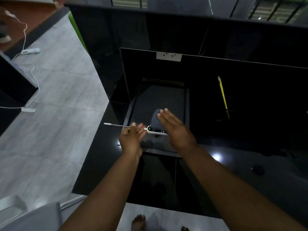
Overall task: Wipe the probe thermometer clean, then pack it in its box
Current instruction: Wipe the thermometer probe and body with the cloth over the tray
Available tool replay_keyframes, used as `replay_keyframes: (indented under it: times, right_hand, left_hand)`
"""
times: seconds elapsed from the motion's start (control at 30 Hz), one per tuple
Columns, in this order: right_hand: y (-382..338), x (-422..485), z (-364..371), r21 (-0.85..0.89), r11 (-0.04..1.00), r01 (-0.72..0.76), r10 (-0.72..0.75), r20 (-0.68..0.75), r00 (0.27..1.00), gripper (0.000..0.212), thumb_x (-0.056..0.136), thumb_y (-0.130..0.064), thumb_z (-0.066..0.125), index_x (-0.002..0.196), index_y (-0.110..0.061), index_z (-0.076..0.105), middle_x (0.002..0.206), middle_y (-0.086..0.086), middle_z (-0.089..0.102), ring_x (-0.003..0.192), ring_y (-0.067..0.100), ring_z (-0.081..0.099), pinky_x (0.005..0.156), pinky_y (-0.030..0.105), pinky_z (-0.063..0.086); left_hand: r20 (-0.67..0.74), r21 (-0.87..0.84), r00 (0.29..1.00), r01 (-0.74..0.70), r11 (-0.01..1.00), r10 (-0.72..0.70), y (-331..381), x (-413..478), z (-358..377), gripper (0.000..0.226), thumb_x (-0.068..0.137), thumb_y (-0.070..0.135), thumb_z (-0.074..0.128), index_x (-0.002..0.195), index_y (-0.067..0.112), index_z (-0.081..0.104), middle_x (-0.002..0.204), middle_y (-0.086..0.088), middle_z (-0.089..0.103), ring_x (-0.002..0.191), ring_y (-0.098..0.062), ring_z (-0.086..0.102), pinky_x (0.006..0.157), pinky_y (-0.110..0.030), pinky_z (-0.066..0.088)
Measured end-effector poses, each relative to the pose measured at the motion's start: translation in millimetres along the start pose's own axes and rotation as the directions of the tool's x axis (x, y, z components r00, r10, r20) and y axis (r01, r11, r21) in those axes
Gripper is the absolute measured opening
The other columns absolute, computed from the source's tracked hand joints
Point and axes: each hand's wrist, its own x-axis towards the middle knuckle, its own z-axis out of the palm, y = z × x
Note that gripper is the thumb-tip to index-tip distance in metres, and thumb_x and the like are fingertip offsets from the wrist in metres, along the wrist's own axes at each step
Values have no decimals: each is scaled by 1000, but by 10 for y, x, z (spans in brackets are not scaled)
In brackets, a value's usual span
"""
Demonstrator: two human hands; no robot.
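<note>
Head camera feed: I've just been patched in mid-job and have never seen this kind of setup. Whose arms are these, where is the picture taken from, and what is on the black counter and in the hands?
There is no machine here. The two bare arms belong to a person, and the single picture comes from a wide-angle camera worn on their head, looking forward and down, so the edges look bent.

The left hand pinches the thin metal probe of the thermometer, near where it joins the white body; the probe points left, out over the counter edge. The right hand is open and flat, with a grey cloth just under it, whether it grips the cloth I cannot tell.

Both hover above a shallow dark tray on the glossy black counter. A yellow stick lies farther right. I cannot see a box.
</note>
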Motion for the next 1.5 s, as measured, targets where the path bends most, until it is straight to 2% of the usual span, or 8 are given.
replay_keyframes:
  times: [0.13,0.4,0.6,0.8,1.0,1.2,1.3,1.5]
  right_hand:
    - [-219,-45,231,49,984,170,-175,148,973,49,87,-7,55,135,-3,48,144,16,42,136,33,33,107,50,33]
    - [354,-378,34,-165,978,125,-93,189,978,50,81,-1,47,130,-7,55,140,11,50,128,29,47,106,33,38]
    - [80,-62,-97,-54,997,53,-57,-73,996,51,79,8,41,127,-2,57,134,17,54,124,34,49,107,36,36]
    - [-142,-59,249,-35,959,282,-274,146,951,52,79,2,62,130,-7,54,140,14,48,129,32,44,107,41,37]
    - [376,-305,-26,-180,974,139,-96,227,969,55,83,-6,40,137,-12,48,144,9,45,130,29,45,104,40,41]
    - [134,-37,-150,-78,997,9,-11,-23,1000,60,74,11,43,130,-4,54,136,15,52,125,33,49,109,31,33]
    - [-229,75,40,-30,986,167,-167,1,986,60,74,15,47,130,-5,55,137,17,51,126,35,47,104,44,39]
    - [-106,-179,140,-75,949,306,-295,131,947,57,77,5,70,130,-12,56,141,12,48,131,32,43,110,42,29]
  left_hand:
    - [-22,8,1000,-5,1000,5,-32,-14,40,20,95,18,56,78,9,61,78,-12,69,72,-24,65,67,-33,54]
    - [-13,-105,1000,-4,994,2,135,53,-79,15,99,17,49,89,7,53,88,-15,67,68,-16,72,63,-25,59]
    - [1,-28,1000,3,1000,-3,25,25,-37,14,96,20,56,90,7,56,85,-15,67,79,-24,69,68,-28,58]
    - [-22,4,1000,5,1000,-5,23,-5,-21,19,91,22,63,80,7,60,74,-11,69,62,-20,67,56,-26,55]
    - [-47,-22,999,-8,1000,7,112,38,-75,19,93,21,60,84,5,53,83,-19,66,75,-28,68,76,-38,59]
    - [-39,9,999,-9,1000,9,85,-4,-55,19,92,21,62,84,5,55,80,-17,67,72,-25,69,71,-35,60]
    - [-54,44,999,0,999,3,39,-37,-56,21,90,25,64,81,7,59,78,-15,66,69,-24,66,69,-34,58]
    - [-22,32,1000,13,999,-13,76,-63,-66,22,90,28,65,77,10,59,74,-11,68,60,-17,66,53,-26,53]
